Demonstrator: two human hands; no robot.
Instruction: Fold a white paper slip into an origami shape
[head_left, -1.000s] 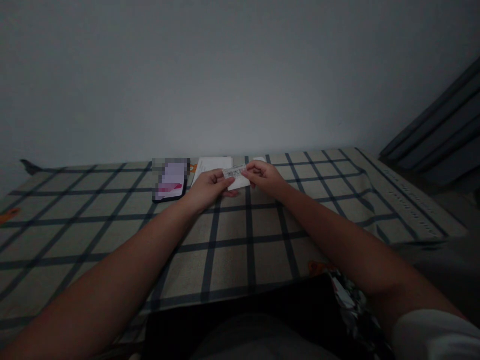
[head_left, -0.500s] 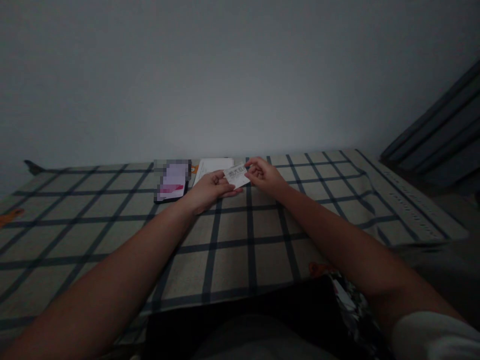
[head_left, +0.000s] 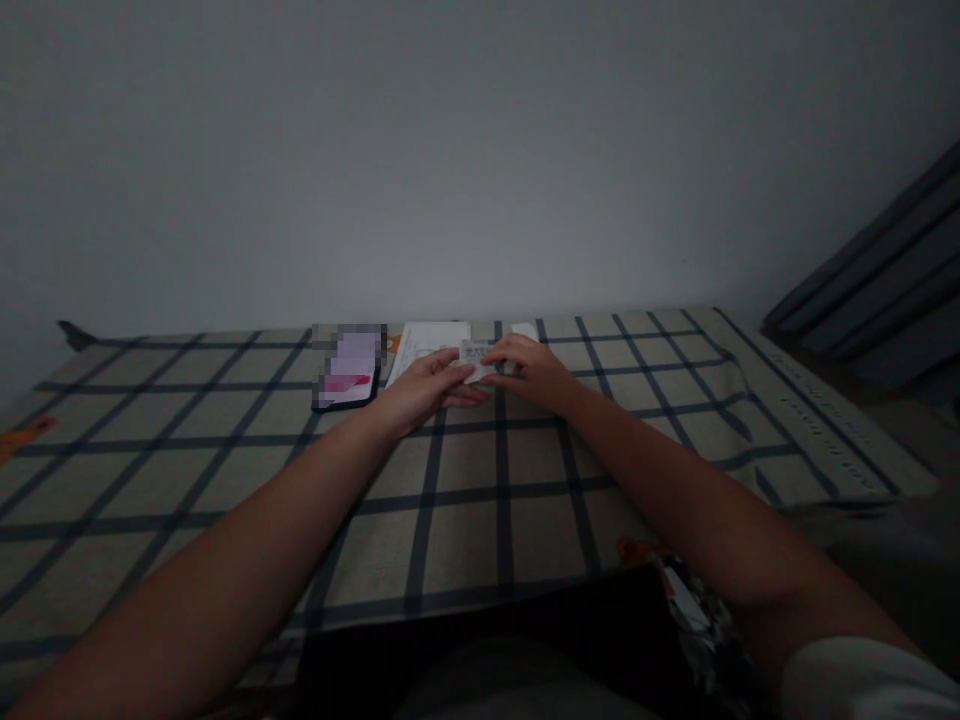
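- Head view, the hands: the left hand (head_left: 420, 390) and the right hand (head_left: 532, 372) meet near the far edge of the checked cloth (head_left: 525, 480), both arms stretched well forward. Between them is a small card (head_left: 474, 356) with dark print on its face.
- Head view, the grip: each hand is closed on the small card, the left pinching its left end and the right its right end, thumb above and fingers below as far as the dim light shows. Holding both ends likely keeps the thin piece flat and its printed side up toward the eyes.
- Head view, the card's place: it sits low, just over the checked cloth or touching it; I cannot tell which. It is in front of the white sheet (head_left: 427, 340).
- Head view, around the hands: a phone (head_left: 349, 367) lies screen up just left of the left hand, lit, probably so it can be read at a glance. The white sheet lies flat beside it, and a small white scrap (head_left: 525, 330) shows behind the right hand.
- Head view, the rest: a bare wall (head_left: 480, 150) behind, a dark curtain (head_left: 885, 290) at right.
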